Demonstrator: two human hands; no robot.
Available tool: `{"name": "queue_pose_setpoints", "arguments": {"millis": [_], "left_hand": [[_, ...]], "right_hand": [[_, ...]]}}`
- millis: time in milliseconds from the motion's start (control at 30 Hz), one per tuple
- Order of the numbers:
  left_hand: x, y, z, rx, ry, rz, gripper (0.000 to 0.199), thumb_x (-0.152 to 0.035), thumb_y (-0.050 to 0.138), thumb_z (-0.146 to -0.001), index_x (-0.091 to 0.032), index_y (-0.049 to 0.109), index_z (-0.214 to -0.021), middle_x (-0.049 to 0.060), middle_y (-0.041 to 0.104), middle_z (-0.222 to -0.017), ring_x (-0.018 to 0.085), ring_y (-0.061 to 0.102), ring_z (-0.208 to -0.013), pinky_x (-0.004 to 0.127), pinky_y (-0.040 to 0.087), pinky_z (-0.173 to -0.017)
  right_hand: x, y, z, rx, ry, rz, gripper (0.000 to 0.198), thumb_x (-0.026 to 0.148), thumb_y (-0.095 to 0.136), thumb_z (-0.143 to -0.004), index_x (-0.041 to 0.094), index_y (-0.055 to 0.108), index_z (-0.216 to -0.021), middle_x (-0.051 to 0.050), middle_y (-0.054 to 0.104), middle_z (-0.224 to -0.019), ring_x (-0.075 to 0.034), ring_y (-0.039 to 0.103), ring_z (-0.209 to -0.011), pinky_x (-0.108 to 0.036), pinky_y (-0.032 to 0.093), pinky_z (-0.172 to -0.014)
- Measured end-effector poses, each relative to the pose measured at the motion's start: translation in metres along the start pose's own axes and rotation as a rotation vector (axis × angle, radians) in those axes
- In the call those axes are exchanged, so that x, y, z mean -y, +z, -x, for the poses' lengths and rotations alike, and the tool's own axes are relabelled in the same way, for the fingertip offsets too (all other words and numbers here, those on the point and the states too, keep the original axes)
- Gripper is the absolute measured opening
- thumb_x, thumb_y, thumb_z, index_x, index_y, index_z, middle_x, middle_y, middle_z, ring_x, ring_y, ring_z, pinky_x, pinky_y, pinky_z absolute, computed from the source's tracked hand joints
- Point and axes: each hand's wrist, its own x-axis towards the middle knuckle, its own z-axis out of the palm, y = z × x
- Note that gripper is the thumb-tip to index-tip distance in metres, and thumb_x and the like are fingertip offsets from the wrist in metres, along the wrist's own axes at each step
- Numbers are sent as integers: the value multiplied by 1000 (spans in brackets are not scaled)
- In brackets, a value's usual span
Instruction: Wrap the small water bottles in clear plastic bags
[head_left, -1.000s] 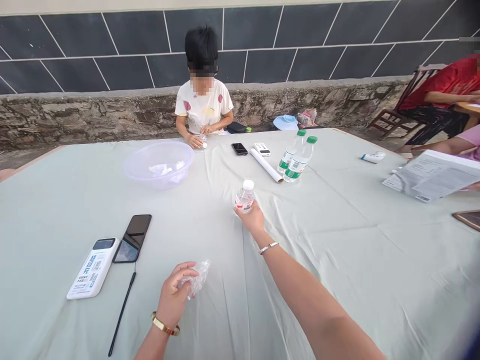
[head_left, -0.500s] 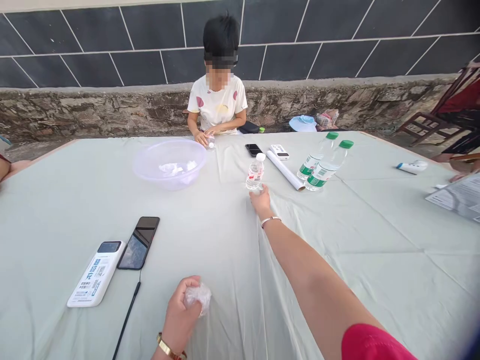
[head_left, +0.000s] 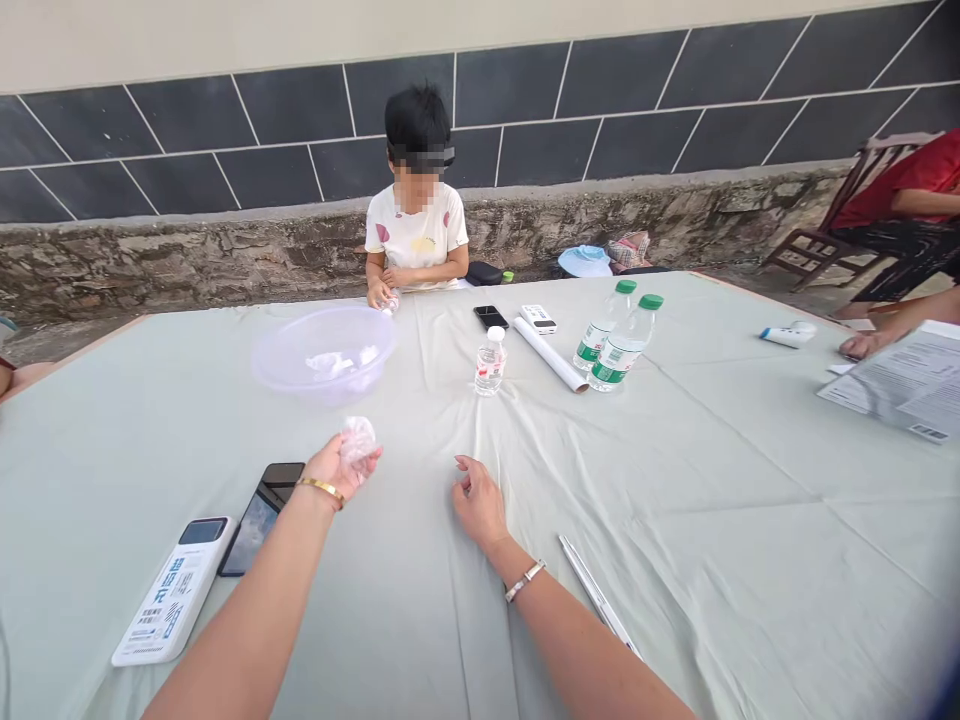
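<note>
My left hand is raised over the table, its fingers curled around a crumpled wad of clear plastic film. The purple translucent basin lies just beyond it, with crumpled whitish pieces inside. My right hand hovers low over the cloth with nothing in it, fingers loosely bent and apart. A small water bottle with a white cap stands upright beyond that hand, not touched by it. To the right of my right forearm rests a silver pen-like stick.
A white power bank and a black phone lie at left. Two green-capped bottles, a white roll, another phone and a white device stand or lie farther back. A person sits opposite; another sits at right.
My left hand has lifted the plastic wad forward toward the basin. My right hand has drawn back from the small bottle, which stays standing. The view has tilted up slightly.
</note>
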Motion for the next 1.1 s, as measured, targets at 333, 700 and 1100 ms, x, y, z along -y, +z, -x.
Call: {"name": "queue_pose_setpoints", "arguments": {"millis": [333,700,1100], "left_hand": [[-66,63,-11,54,264,-10,66,-47,40,-89,-18,15,-143,21,29,-141,30,49,-120,42,51,-82],[161,-57,83,206,6,-340,35,-41,72,-64,-20,61,-90,6,65,-84,18,64,-69,31,50,-64],[202,-118,133,106,202,-572,54,-55,71,-54,-16,63,-90,6,67,-81,16,62,-64,29,49,-62]], "right_hand": [[0,1,2,24,25,6,42,11,42,-75,22,53,-114,-4,62,-102,-15,59,-77,-29,47,-78],[7,-2,1,78,-6,79,43,12,46,-73,18,54,-115,-6,61,-104,-16,59,-84,-29,44,-84],[20,-26,128,161,-178,189,52,21,49,-73,21,47,-125,-7,52,-126,-21,45,-119,-34,31,-104]]}}
